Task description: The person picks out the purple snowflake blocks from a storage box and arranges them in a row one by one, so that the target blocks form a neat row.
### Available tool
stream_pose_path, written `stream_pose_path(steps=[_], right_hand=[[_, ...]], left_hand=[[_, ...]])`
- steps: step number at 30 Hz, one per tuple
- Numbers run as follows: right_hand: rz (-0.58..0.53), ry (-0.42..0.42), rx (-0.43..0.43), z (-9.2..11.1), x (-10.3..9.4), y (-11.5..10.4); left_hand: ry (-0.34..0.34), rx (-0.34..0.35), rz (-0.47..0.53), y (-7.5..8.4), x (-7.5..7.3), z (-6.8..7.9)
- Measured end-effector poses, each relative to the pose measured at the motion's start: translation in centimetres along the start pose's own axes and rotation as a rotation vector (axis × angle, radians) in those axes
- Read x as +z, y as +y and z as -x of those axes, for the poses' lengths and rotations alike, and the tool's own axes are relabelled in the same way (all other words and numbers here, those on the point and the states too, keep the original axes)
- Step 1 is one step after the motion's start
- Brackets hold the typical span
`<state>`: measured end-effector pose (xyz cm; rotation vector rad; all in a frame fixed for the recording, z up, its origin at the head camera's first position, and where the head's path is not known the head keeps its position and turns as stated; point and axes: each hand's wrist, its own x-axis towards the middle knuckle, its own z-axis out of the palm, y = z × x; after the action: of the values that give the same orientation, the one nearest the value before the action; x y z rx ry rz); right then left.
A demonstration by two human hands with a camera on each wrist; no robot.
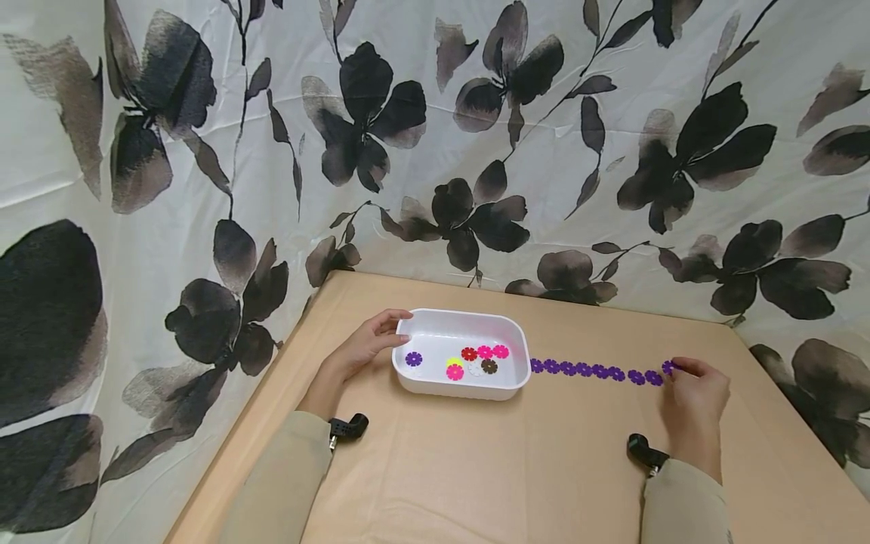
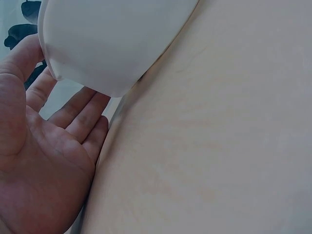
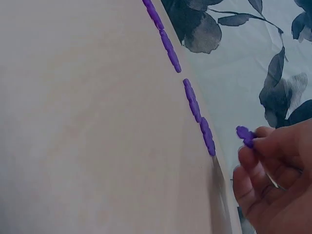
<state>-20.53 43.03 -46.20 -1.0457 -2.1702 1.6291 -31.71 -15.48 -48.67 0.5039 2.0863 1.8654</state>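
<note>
A white plastic tub (image 1: 462,391) stands on the table, and my left hand (image 1: 367,341) holds its left end. In the left wrist view the thumb and fingers (image 2: 87,114) lie against the tub's outer wall (image 2: 112,44). My right hand (image 1: 696,389) pinches a purple flower-shaped disc (image 3: 245,136) between thumb and fingertips, raised off the table. That disc is at the right end of a row of purple flower discs (image 1: 584,369) running right from the tub. A small gap shows in the row before its last two discs (image 3: 207,136).
Inside the tub lie a purple disc (image 1: 414,359), a red disc (image 1: 469,353), a brown disc (image 1: 489,366), several pink discs (image 1: 501,351), a yellow one and a white one. The tan table (image 1: 476,468) ends at a floral curtain (image 1: 442,151) behind.
</note>
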Motion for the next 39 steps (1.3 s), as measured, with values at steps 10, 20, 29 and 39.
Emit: stream_pose_path(steps=[10, 20, 29, 39], right_hand=[[0.354, 0.033, -0.17, -0.2, -0.1, 0.9], [0.308, 0.02, -0.161, 0.0, 0.5, -0.8], [0.036, -0.064, -0.287, 2.8, 4.6, -5.3], [0.098, -0.27, -0.645, 7.1, 11.7, -7.2]], left_hand=[[0.002, -0.002, -0.012, -0.1, 0.0, 0.0], [0.0, -0.001, -0.005, -0.1, 0.0, 0.0], [0.0, 0.0, 0.009, 0.0, 0.0, -0.1], [-0.006, 0.007, 0.008, 0.0, -0.1, 0.1]])
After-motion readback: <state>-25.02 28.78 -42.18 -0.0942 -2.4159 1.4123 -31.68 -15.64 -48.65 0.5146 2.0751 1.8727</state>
